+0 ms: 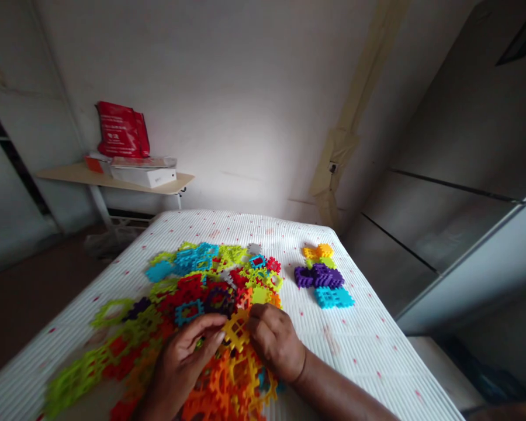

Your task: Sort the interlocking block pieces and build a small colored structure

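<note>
Low over a heap of colourful plastic interlocking tiles, my two hands hold a yellow notched tile (236, 329) between them. My left hand (182, 362) has its thumb and fingertips at the tile's left edge. The fingers of my right hand (275, 339) are curled around its right edge, and they hide that side. Orange tiles (214, 374) lie right below the hands. Just beyond are a blue square-frame tile (189, 311), a dark purple tile (219, 300) and red tiles (188, 289). Green tiles (81, 371) spread to the left.
On the right of the white ridged table cover (355, 356) stand sorted stacks: yellow tiles (319, 251), purple tiles (319, 276) and blue tiles (334, 297). A side table (65, 172) at the back left bears a red bag (123, 130) and a white box (144, 175). A grey cabinet (438, 175) stands right.
</note>
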Tool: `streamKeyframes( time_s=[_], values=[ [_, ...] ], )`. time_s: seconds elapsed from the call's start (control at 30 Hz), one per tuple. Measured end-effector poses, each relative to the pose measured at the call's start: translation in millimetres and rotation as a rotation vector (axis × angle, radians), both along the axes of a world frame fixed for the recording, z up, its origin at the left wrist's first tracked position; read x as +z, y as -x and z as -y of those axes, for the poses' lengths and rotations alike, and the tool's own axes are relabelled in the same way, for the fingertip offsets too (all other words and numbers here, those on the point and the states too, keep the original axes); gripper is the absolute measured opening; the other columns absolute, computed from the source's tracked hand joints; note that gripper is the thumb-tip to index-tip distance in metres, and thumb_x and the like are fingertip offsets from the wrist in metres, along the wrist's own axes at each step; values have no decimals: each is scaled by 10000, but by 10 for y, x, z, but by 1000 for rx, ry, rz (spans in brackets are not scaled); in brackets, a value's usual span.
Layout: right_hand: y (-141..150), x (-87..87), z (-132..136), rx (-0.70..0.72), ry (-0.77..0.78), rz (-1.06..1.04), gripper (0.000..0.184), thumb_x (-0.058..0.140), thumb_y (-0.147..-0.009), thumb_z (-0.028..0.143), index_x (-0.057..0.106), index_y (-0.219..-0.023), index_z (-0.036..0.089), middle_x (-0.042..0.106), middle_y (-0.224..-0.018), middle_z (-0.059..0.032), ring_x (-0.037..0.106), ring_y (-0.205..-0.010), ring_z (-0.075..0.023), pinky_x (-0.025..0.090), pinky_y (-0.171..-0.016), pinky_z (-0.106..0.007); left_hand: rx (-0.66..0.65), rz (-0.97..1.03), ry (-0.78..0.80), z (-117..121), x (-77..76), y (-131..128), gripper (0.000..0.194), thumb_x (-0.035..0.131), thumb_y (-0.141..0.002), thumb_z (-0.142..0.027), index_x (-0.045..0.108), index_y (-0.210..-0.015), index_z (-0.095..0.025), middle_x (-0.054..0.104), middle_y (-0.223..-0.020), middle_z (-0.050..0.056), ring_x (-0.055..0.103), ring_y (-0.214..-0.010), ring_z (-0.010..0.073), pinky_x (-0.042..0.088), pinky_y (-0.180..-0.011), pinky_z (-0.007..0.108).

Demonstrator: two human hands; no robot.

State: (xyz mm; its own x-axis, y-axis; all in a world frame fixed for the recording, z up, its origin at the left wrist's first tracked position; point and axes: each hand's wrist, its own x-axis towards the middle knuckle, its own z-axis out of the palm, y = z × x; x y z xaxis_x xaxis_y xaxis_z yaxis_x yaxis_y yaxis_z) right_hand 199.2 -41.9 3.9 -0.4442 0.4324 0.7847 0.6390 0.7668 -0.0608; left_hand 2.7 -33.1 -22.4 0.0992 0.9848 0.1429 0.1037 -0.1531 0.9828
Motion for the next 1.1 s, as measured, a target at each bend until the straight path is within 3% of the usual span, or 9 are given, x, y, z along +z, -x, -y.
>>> streamKeyframes(
  time_s=[0.13, 0.2, 0.33, 0.53, 0.73, 0.83, 0.97, 1.0, 1.1],
  values=[
    [57, -5, 4, 53, 130, 19, 162, 421, -891, 139, 573, -945, 160, 606, -886, -88, 561, -780, -164, 503, -669, -267, 40, 57, 65, -20, 75, 8, 327, 692, -632, -479, 690, -773, -183, 720, -778, 47, 678, -801, 206, 545, -741, 248],
    [91, -14, 2, 59, 245, -38, 156, 517, -858, 257, 573, -968, 163, 599, -947, -98, 570, -862, -185, 510, -731, -292, 86, 63, 82, -35, 118, 20, 342, 712, -590, -493, 690, -732, -182, 714, -735, 42, 673, -768, 203, 543, -717, 242],
    [154, -14, -17, -17, 433, -170, 452, 652, -738, 481, 556, -1051, 169, 589, -1028, -105, 565, -937, -213, 498, -802, -329, 174, 73, 103, -39, 178, 26, 391, 742, -519, -533, 687, -681, -182, 711, -706, 38, 668, -726, 202, 545, -671, 239],
    [258, 50, -18, -140, 445, -41, 554, 645, -748, 460, 505, -1202, 176, 594, -1081, -107, 538, -974, -240, 469, -847, -378, 178, 113, 97, -5, 231, -13, 457, 771, -447, -595, 692, -637, -187, 717, -671, 35, 684, -693, 210, 562, -664, 244],
    [267, 186, -86, -221, 455, 99, 610, 660, -737, 421, 481, -1263, 169, 600, -1049, -111, 556, -948, -255, 488, -816, -374, 162, 82, 67, -34, 127, 14, 440, 766, -503, -565, 712, -741, -199, 743, -782, 43, 700, -785, 220, 568, -717, 238],
    [-7, 405, -380, -420, 534, 140, 555, 657, -751, 375, 513, -1244, 165, 618, -1047, -108, 587, -949, -241, 485, -807, -325, 172, 77, 40, -44, 102, 49, 424, 723, -585, -563, 709, -821, -211, 747, -870, 41, 692, -858, 204, 549, -786, 226],
    [-686, 668, -1028, -868, 677, 159, 492, 606, -791, 403, 549, -1205, 143, 650, -1044, -142, 623, -947, -246, 477, -788, -318, 175, 53, 10, -59, 109, 83, 398, 691, -618, -583, 710, -790, -225, 747, -853, 29, 692, -844, 183, 540, -769, 185],
    [-863, 692, -1185, -1019, 780, 186, 452, 579, -804, 433, 570, -1176, 178, 654, -1064, -120, 620, -976, -233, 472, -798, -301, 178, 49, 5, -65, 105, 88, 403, 691, -610, -592, 712, -779, -228, 747, -842, 28, 694, -831, 180, 542, -749, 175],
    [-1284, 657, -1543, -1147, 896, 207, 430, 600, -780, 435, 619, -1111, 161, 658, -1081, -137, 628, -987, -253, 483, -764, -299, 174, 25, -2, -83, 70, 105, 416, 687, -598, -613, 718, -771, -236, 746, -836, 24, 693, -833, 182, 540, -729, 162]
  ],
)
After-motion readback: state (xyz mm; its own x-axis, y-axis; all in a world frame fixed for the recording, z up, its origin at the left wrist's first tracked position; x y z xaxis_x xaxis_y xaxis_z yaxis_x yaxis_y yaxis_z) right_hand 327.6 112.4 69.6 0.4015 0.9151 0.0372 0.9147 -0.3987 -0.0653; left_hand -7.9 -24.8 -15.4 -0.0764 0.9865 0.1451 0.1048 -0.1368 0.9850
